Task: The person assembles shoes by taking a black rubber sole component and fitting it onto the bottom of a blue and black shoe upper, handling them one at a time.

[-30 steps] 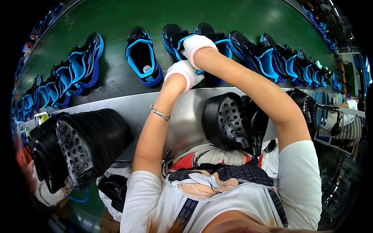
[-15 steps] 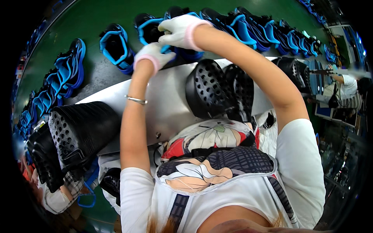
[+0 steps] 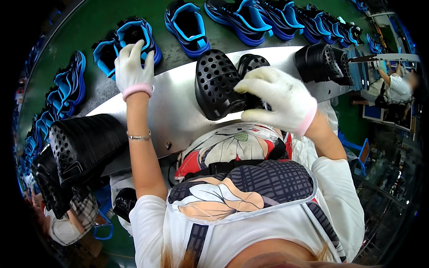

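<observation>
My left hand (image 3: 134,71), in a white glove with a pink cuff, reaches over a pair of black and blue sneakers on the green-grey surface. Its fingers are spread at the near side of the right sneaker (image 3: 142,33); the left sneaker (image 3: 103,58) lies beside it. My right hand (image 3: 279,100), gloved alike, is at a small black perforated shoe-shaped piece (image 3: 252,64). Thumb and fingers stand apart around its near end, which they partly hide. Left of it, a larger black perforated piece (image 3: 214,82) rests on the metal ledge (image 3: 167,107).
More sneakers (image 3: 241,22) line the far surface to the right, and others (image 3: 67,89) curve away at left. Stacked black pieces (image 3: 87,143) sit on the ledge at left, more (image 3: 321,62) at right. Other people (image 3: 400,91) are at both sides.
My right hand has come back from the sneakers to the black perforated pieces. My left hand has shifted left, onto the sneaker pair, which now stands closer together. The view has shifted slightly.
</observation>
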A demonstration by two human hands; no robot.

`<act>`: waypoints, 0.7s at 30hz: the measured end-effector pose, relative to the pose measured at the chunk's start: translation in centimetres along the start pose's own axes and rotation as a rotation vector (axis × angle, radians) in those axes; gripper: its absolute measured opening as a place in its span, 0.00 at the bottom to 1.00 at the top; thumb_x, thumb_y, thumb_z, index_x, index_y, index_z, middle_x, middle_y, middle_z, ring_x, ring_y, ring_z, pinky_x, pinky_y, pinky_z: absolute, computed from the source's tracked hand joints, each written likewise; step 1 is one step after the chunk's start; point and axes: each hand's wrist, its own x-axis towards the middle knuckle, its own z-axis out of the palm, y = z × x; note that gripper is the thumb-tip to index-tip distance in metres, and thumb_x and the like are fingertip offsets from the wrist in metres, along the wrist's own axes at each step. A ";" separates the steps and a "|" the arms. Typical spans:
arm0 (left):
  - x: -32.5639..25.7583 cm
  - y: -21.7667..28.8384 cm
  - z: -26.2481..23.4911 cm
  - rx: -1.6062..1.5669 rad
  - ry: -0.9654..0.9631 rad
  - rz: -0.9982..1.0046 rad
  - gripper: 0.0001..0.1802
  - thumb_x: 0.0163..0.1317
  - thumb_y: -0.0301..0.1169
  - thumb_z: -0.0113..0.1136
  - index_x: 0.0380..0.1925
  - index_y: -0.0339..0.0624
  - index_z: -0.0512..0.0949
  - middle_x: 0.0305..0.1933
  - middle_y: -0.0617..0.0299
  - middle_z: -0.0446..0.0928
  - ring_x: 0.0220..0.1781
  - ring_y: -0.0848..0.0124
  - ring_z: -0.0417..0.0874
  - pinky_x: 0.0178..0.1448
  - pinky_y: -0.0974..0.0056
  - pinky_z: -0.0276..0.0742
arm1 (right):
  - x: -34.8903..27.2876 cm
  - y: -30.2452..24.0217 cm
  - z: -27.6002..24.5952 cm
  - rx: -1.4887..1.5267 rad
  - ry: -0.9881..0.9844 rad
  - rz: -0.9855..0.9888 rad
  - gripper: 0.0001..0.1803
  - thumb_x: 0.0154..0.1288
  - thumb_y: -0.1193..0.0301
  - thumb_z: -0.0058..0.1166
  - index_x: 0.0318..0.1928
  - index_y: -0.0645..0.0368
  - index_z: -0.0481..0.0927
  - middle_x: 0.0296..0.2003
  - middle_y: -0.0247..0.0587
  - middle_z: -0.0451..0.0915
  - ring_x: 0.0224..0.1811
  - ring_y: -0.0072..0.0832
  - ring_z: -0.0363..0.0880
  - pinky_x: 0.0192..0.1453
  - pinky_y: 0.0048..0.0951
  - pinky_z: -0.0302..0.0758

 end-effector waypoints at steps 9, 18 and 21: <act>-1.9 2.3 -0.5 -0.236 -0.011 0.125 0.14 0.59 0.33 0.65 0.45 0.41 0.82 0.49 0.54 0.79 0.48 0.58 0.81 0.54 0.61 0.76 | 1.5 0.9 1.0 -0.165 -0.058 -0.143 0.18 0.48 0.67 0.67 0.41 0.56 0.79 0.39 0.39 0.77 0.40 0.39 0.78 0.44 0.37 0.77; -2.8 4.0 -2.1 -0.640 -0.273 -0.153 0.15 0.67 0.33 0.59 0.50 0.38 0.81 0.50 0.58 0.79 0.45 0.72 0.82 0.48 0.70 0.78 | 0.8 -0.1 -2.4 -0.041 0.003 -0.117 0.20 0.43 0.70 0.70 0.39 0.57 0.79 0.39 0.41 0.79 0.38 0.39 0.80 0.41 0.34 0.78; -2.0 6.1 -3.8 -1.237 -0.384 -0.259 0.29 0.72 0.48 0.51 0.59 0.33 0.73 0.55 0.54 0.77 0.50 0.69 0.80 0.55 0.66 0.77 | 1.4 -1.1 -3.6 -0.016 0.091 -0.158 0.21 0.41 0.71 0.71 0.39 0.57 0.79 0.39 0.42 0.79 0.37 0.39 0.80 0.39 0.34 0.78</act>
